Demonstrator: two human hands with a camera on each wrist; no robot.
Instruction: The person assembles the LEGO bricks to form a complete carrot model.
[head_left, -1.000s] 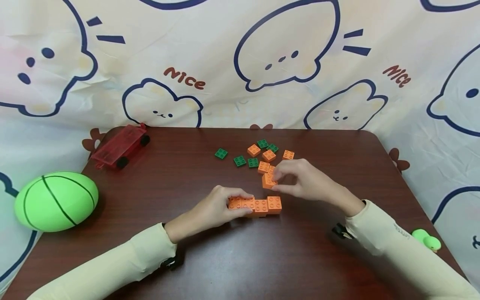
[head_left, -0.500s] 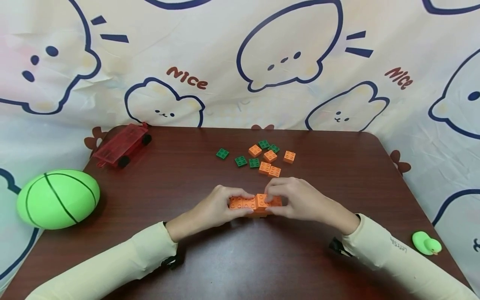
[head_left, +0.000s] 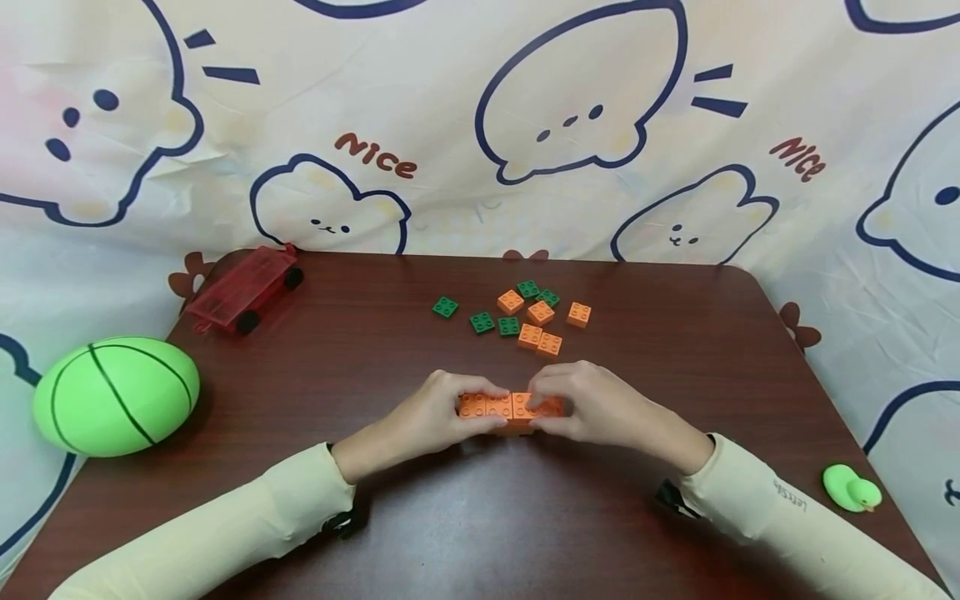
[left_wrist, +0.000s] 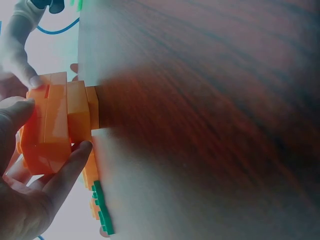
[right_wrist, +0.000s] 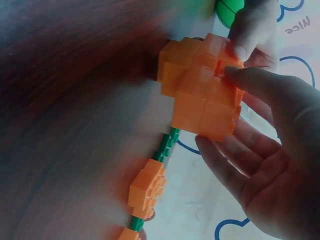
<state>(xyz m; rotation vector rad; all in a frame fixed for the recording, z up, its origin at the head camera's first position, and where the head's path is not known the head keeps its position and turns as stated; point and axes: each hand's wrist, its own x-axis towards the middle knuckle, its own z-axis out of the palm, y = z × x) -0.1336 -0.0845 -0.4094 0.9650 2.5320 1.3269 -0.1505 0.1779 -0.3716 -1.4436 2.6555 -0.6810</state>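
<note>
Orange toy building bricks are joined into a stepped block on the table, wider at its top than at its foot. My left hand grips its left end between thumb and fingers. At the right end, my right hand pinches an orange brick whose top is level with the bricks beside it. The left wrist view shows the block narrowing in steps toward the table. In the right wrist view, the thumb lies on the studded side of the block and a fingertip touches its far edge.
Loose orange bricks and green bricks lie behind the block. A red toy cart with black wheels stands at the back left of the table. A green ball sits at the left edge, a green rubber duck at the right.
My right hand has brought an orange brick from the loose pile to the block and pressed it down level with the neighbouring bricks. The left hand has kept its grip.
</note>
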